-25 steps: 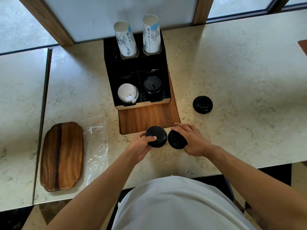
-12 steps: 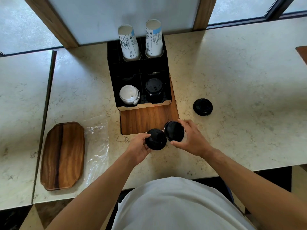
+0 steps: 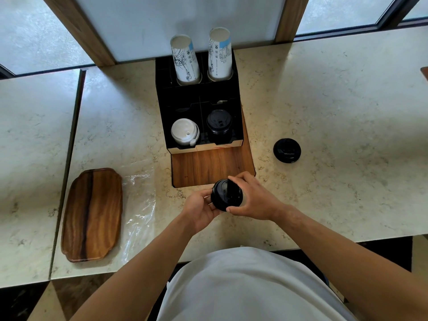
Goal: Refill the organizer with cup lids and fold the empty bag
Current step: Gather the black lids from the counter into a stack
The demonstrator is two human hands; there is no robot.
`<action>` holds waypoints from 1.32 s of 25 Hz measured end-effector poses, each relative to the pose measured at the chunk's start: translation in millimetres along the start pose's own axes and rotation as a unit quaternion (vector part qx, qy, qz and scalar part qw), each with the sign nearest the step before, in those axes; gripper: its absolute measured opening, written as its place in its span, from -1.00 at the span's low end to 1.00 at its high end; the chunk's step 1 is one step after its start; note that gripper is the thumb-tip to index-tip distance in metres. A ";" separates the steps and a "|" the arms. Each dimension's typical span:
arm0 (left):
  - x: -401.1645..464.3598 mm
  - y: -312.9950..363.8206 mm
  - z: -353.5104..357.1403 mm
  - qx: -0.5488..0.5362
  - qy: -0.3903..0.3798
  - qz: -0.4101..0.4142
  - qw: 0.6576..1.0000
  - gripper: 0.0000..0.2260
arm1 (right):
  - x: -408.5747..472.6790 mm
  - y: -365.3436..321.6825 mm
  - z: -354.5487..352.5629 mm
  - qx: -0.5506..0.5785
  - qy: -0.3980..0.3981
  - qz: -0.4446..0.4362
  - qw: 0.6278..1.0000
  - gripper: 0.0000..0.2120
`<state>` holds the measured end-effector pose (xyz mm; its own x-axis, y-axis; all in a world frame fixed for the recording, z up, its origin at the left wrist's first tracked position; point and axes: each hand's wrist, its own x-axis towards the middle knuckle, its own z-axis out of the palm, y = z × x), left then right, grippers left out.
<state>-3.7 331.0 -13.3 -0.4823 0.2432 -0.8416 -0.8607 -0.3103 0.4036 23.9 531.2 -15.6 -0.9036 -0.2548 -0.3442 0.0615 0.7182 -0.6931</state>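
Both hands meet just in front of the organizer's wooden base, above the pale marbled stone worktop point(image 3: 335, 100), gripping round black plastic cup lids point(image 3: 225, 197) held together between them; whether it is one lid or two stacked cannot be told. The left hand point(image 3: 200, 210) cups the lids from the left and below with curled fingers, and the right hand point(image 3: 253, 200) grips them from the right, thumb at the near edge and fingers over the far edge. Another round black plastic lid point(image 3: 287, 150) lies flat on the worktop, to the right of the organizer and well apart from the hands. The black compartmented organizer point(image 3: 162, 93) on its brown wood-grain base point(image 3: 210, 166) holds a stack of white domed lids point(image 3: 184, 131) front left, a stack of black lids point(image 3: 219, 122) front right, and two columns of printed white paper cups point(image 3: 185, 60) at the back; their print is too small to read. The crinkled clear plastic bag point(image 3: 139, 205) lies flat left of the hands, beside a glossy oblong wooden tray point(image 3: 92, 214).
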 end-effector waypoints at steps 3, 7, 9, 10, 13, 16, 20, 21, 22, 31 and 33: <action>0.2 -0.8 1.4 0.004 -0.015 -0.004 1.000 -0.71 | 1.9 3.3 1.4 0.019 -0.018 0.015 1.000 -0.03; 3.8 4.9 6.6 0.081 -0.030 0.007 0.996 -0.73 | 4.5 6.2 1.9 0.053 -0.015 0.019 0.998 -0.02; 7.0 7.6 10.0 0.094 -0.034 0.011 0.995 -0.74 | 5.7 8.7 0.5 0.071 -0.011 0.020 0.997 -0.03; 8.8 8.5 11.4 0.096 -0.034 0.010 0.995 -0.73 | 6.3 9.8 -0.5 0.076 -0.008 0.019 0.997 -0.03; 14.3 9.8 18.3 0.107 -0.020 0.007 0.994 -0.65 | 6.9 14.0 -4.6 0.081 0.001 0.020 0.997 -0.02; 21.2 11.3 26.7 0.139 -0.009 0.007 0.990 -0.62 | 8.3 20.2 -8.2 0.089 0.001 0.028 0.996 -0.02; 28.4 17.2 35.3 0.152 0.000 0.009 0.988 -0.56 | 12.3 24.3 -15.1 0.198 0.005 0.090 0.976 -0.17; 30.4 19.1 37.4 0.155 0.007 0.012 0.988 -0.53 | 14.0 24.7 -16.7 0.250 0.016 0.115 0.961 -0.27; 32.5 20.7 39.6 0.156 0.012 0.016 0.988 -0.52 | 16.3 26.1 -18.1 0.293 0.029 0.140 0.945 -0.37; 47.5 32.4 66.2 0.164 0.005 0.006 0.986 -0.58 | 29.6 45.1 -43.2 0.387 0.061 0.195 0.899 -0.69; 51.2 34.7 72.0 0.154 0.006 0.004 0.988 -0.60 | 33.5 55.7 -54.0 0.294 0.159 0.177 0.926 -0.78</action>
<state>-69.9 398.8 -16.5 -0.4894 0.2301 -0.8411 -0.8663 -0.0179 0.4992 -25.9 597.7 -31.6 -0.8557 0.2006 -0.4769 0.5138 0.2203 -0.8291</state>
